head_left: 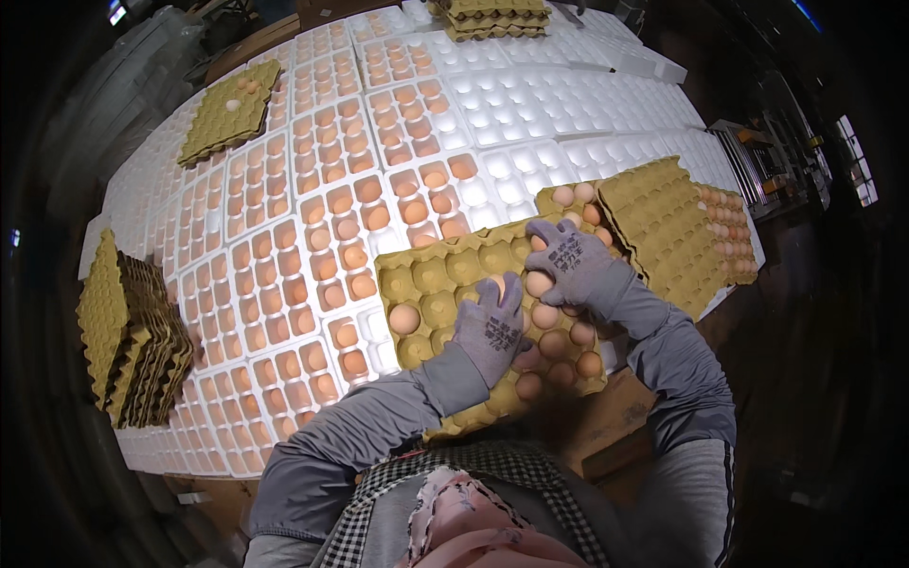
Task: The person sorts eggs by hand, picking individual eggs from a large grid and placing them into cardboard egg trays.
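A yellow-brown moulded-pulp egg tray (434, 270) lies before me, with several brown eggs in its right part and many bare cups on its left. One egg (404, 319) sits alone near its left edge. My left hand (491, 330), in a grey knit glove, curls over the tray's middle, and an egg (501, 285) shows between its fingers. Farther right, my gloved right hand (574, 263) bends its fingers around an egg (537, 243). Another egg (540, 284) rests just below its thumb. Both palms face down, so what lies beneath them is hidden.
White foam egg trays (334, 206) cover the table, many filled with eggs; those at the far right (568, 106) hold none. Pulp trays are stacked at left (135, 341), far left (231, 110) and the far edge (497, 18). More pulp trays (657, 227) lie right, beside eggs (728, 234).
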The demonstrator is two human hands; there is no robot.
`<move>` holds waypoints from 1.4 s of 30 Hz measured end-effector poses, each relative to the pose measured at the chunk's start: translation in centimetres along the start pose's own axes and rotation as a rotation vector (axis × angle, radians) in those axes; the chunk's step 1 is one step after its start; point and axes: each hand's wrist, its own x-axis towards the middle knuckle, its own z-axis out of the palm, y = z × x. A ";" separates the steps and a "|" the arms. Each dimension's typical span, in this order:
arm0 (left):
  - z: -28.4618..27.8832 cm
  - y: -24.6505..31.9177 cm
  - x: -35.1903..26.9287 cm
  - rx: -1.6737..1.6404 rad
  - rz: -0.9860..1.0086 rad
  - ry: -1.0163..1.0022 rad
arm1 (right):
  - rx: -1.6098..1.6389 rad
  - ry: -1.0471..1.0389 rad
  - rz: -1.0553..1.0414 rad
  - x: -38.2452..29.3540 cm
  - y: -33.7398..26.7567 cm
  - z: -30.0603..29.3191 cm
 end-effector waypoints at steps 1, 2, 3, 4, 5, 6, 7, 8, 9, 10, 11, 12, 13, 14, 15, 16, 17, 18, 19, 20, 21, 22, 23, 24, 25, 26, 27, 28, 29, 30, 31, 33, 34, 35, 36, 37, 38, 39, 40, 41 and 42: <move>0.2 0.4 0.4 0.112 0.020 -0.023 | 0.131 -0.038 0.008 -0.5 1.1 -1.4; 0.3 0.5 0.4 0.102 0.015 -0.002 | 0.272 0.187 -0.031 -0.2 3.1 -0.3; 0.3 0.7 0.3 0.091 0.007 0.011 | 0.386 0.260 0.031 0.7 4.0 -0.8; 1.0 0.7 0.2 0.021 -0.002 0.071 | 0.317 0.334 0.144 2.4 4.5 -1.0; 2.1 0.5 0.2 -0.048 -0.010 0.131 | 0.247 0.410 0.257 4.5 4.9 -0.9; 1.8 -0.1 0.4 -0.132 0.003 0.104 | 0.106 0.390 0.286 6.5 5.1 -0.7; 0.6 -0.8 1.1 -0.219 0.022 0.079 | 0.007 0.194 0.299 8.6 5.8 -0.1; -0.7 -1.3 1.5 -0.328 0.055 -0.031 | -0.090 -0.003 0.314 10.6 6.5 0.6; -1.8 -2.4 1.7 -0.430 0.074 -0.147 | -0.183 -0.198 0.311 12.5 6.0 0.6; -0.8 -3.6 1.3 -0.575 0.016 -0.026 | -0.107 -0.182 0.270 12.9 5.7 -0.1; -0.7 -4.9 1.7 -0.595 -0.020 0.034 | -0.040 -0.014 0.284 13.9 6.5 0.2; -1.3 -6.3 2.3 -0.621 -0.056 0.093 | 0.026 0.146 0.298 14.6 7.5 1.0; -1.5 -7.0 3.4 -0.659 -0.097 0.147 | 0.092 0.291 0.312 15.0 8.2 1.7; -1.7 -7.9 5.1 -0.641 -0.147 0.098 | 0.077 0.198 0.265 15.5 9.1 2.3; -2.0 -9.1 7.1 -0.616 -0.195 0.053 | 0.118 0.144 0.278 16.4 9.1 2.4; -1.0 -10.1 8.6 -0.567 -0.179 0.113 | 0.158 0.102 0.291 17.6 8.7 2.0; 0.7 -11.2 9.8 -0.384 -0.201 0.084 | 0.196 0.067 0.291 18.9 8.2 1.6; 1.8 -12.0 11.1 -0.353 -0.214 0.005 | 0.308 0.211 0.242 19.7 8.7 1.9; 2.9 -12.2 12.7 -0.332 -0.211 -0.080 | 0.221 0.268 0.182 20.4 10.4 3.8; 4.4 -12.2 14.3 -0.342 -0.207 -0.116 | 0.137 0.326 0.131 21.1 12.7 6.4; 6.0 -12.3 15.6 -0.347 -0.203 -0.162 | 0.062 0.382 0.082 21.5 14.2 8.1; 6.7 -13.0 16.0 -0.340 -0.220 -0.214 | 0.039 0.319 0.064 22.2 14.1 7.6; 7.3 -13.6 16.3 -0.409 -0.281 -0.110 | 0.140 0.451 0.022 21.9 14.1 7.6; 7.5 -13.7 16.8 -0.485 -0.330 -0.004 | 0.234 0.583 -0.007 21.0 14.6 7.7; 7.7 -14.2 16.8 -0.558 -0.394 0.101 | 0.332 0.711 -0.049 20.0 14.1 7.3; 7.4 -15.5 16.7 -0.446 -0.373 -0.089 | 0.939 0.498 0.044 17.4 10.6 2.5; 7.0 -16.2 18.1 -0.317 -0.272 -0.401 | 0.914 0.579 0.019 14.1 10.0 1.2; 6.7 -16.3 19.4 -0.322 -0.263 -0.434 | 0.886 0.661 -0.008 11.4 9.7 0.8; 6.5 -16.1 20.7 -0.322 -0.249 -0.461 | 0.741 0.693 -0.034 9.2 10.1 0.7; 8.0 -16.4 21.2 -0.461 -0.392 -0.117 | 0.601 0.728 -0.074 7.5 10.2 0.4; 8.7 -17.6 21.9 -0.677 -0.457 0.134 | 0.366 0.692 -0.120 6.2 10.1 0.7; 11.4 -21.6 23.6 -0.655 -0.330 0.509 | 0.714 0.530 0.074 2.1 6.2 -0.9; 12.5 -21.7 24.6 -0.394 -0.421 0.219 | 0.692 0.522 0.125 0.1 5.4 -0.6; 12.5 -22.1 25.3 -0.237 -0.416 -0.088 | 0.674 0.507 0.176 -1.9 4.6 -0.1; 10.9 -20.7 26.0 -0.162 -0.336 -0.386 | 0.660 0.483 0.259 -3.9 4.5 0.9; 12.1 -22.3 24.0 -0.131 -0.344 -0.211 | 0.657 0.519 0.256 -4.9 3.5 0.8; 12.0 -22.7 22.6 -0.294 -0.347 -0.160 | 0.656 0.546 0.288 -5.9 3.1 1.4; 12.3 -26.9 18.9 -0.316 -0.283 -0.044 | 0.664 0.588 0.246 -5.8 2.0 1.6; 9.6 -20.3 19.9 -0.304 -0.205 -0.062 | 0.643 0.614 0.312 -8.0 2.9 4.0; 6.9 -17.2 18.8 -0.558 -0.125 -0.071 | 0.566 0.561 0.310 -9.6 2.6 4.8; 4.4 -15.2 16.8 -0.795 -0.069 -0.070 | 0.489 0.513 0.274 -10.6 1.7 5.1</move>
